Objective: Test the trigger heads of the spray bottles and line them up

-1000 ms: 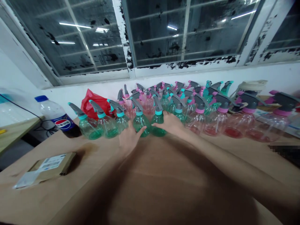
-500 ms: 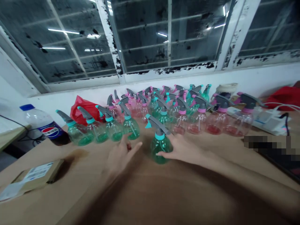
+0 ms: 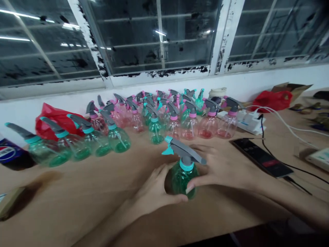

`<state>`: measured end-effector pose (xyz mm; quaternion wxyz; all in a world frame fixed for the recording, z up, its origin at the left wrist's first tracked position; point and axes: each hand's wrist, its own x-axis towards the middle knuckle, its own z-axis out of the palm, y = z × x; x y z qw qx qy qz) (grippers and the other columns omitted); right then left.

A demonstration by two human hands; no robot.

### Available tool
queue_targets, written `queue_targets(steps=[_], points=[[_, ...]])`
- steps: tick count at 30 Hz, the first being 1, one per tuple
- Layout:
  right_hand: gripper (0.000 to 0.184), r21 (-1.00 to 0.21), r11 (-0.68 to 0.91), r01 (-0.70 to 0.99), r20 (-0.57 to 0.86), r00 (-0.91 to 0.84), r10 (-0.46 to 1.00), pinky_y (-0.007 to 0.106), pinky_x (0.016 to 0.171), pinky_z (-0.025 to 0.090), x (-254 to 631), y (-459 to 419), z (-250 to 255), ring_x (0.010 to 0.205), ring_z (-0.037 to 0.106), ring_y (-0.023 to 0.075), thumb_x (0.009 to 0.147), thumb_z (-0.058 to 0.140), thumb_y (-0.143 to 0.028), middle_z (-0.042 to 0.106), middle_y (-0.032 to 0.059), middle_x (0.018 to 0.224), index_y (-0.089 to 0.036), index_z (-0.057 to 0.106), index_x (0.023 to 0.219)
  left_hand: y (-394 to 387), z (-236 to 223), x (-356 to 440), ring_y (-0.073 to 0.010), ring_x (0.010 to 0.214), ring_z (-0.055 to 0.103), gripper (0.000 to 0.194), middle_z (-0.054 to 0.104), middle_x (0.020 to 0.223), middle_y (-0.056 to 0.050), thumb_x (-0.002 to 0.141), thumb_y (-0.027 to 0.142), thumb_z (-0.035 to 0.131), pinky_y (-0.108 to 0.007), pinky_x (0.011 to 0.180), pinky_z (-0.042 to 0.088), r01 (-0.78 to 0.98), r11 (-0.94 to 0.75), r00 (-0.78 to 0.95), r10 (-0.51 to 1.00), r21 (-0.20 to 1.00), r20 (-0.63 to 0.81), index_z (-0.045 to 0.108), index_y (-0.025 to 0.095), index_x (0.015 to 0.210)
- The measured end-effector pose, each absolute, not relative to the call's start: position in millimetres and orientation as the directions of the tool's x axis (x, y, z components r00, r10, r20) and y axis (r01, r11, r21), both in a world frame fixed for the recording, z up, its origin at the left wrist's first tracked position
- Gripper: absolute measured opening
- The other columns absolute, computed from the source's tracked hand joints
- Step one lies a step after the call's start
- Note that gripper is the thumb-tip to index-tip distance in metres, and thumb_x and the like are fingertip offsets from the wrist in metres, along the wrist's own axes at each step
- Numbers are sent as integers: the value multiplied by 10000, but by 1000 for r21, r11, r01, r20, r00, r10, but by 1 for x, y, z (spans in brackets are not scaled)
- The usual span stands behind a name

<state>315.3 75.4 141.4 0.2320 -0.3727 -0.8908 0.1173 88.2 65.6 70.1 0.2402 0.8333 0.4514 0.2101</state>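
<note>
A green spray bottle [image 3: 183, 176] with a grey trigger head and teal collar stands upright on the brown table [image 3: 89, 185], near the front edge. My left hand [image 3: 156, 188] curls round its left side, thumb under the front. My right hand [image 3: 221, 166] wraps its right side, fingers against the body. Both hands hold the bottle between them.
Several green spray bottles [image 3: 77, 142] line up at the left, with pink and green ones [image 3: 180, 118] crowded under the window. A red bag [image 3: 55, 118], a cola bottle [image 3: 10, 154], a black remote [image 3: 259, 157], a white power strip [image 3: 250, 121] and cables lie around.
The green bottle has been drawn out of the row toward me, to the table's front. My left hand has closed on it. The view has swung right.
</note>
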Motion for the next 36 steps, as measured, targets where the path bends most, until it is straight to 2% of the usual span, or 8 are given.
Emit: queue_targets(steps=[4,9,13,19,23,28,33,36], points=[[567,-526,651,547,387,-528,756,313,697,517,315,86,140,821,636,201,661,732,-531,674,20,958,-256,607,1140,73,70,109,-364,1202,494,745,533,1310,-78,676,467,744,-581,954,410,584,-519,563,813,624,150,432,307,1334],[293,-816,541,202,429,-416,802,278,673,494,301,101,117,770,605,151,793,637,-420,648,0,888,-237,608,1019,81,66,121,-353,1192,509,844,527,1308,-113,667,472,748,-552,960,429,552,-485,554,821,678,135,364,261,1388],[48,-816,551,176,481,-323,815,256,600,442,293,110,106,670,547,125,802,565,-240,579,-25,758,-217,593,834,86,56,109,-358,1294,398,859,460,1397,-103,705,481,721,-572,1017,363,637,-487,542,834,598,103,296,274,1422],[74,-813,548,195,487,-289,824,243,509,342,287,125,106,561,422,109,703,513,-156,445,-56,620,-218,484,675,93,47,86,-350,1359,286,873,339,1484,-119,722,472,689,-570,1078,268,746,-570,569,815,345,115,259,244,1447],[89,-822,535,195,463,-318,827,252,513,340,283,134,107,558,410,118,707,497,-162,460,-53,615,-227,551,733,96,48,82,-350,1348,307,837,372,1462,-136,746,470,658,-556,1069,302,741,-595,580,801,311,150,282,202,1445],[294,-835,532,139,441,-409,799,248,543,388,280,137,109,555,454,111,715,506,-133,549,-49,698,-249,633,953,96,47,81,-311,1374,264,822,316,1490,-140,774,474,635,-517,1099,270,751,-594,590,800,289,110,271,171,1445],[169,-848,524,81,459,-380,803,279,715,453,277,138,106,770,584,143,818,581,-275,638,-13,887,-255,649,972,98,43,78,-319,1390,212,859,266,1508,-153,762,539,626,-550,1121,183,764,-586,578,807,270,116,272,155,1444],[126,-856,513,64,460,-358,812,288,744,462,276,137,105,814,611,155,841,593,-338,648,-6,866,-239,637,906,99,42,77,-321,1393,199,850,261,1508,-162,768,555,616,-547,1126,167,768,-584,577,809,263,113,296,134,1434]])
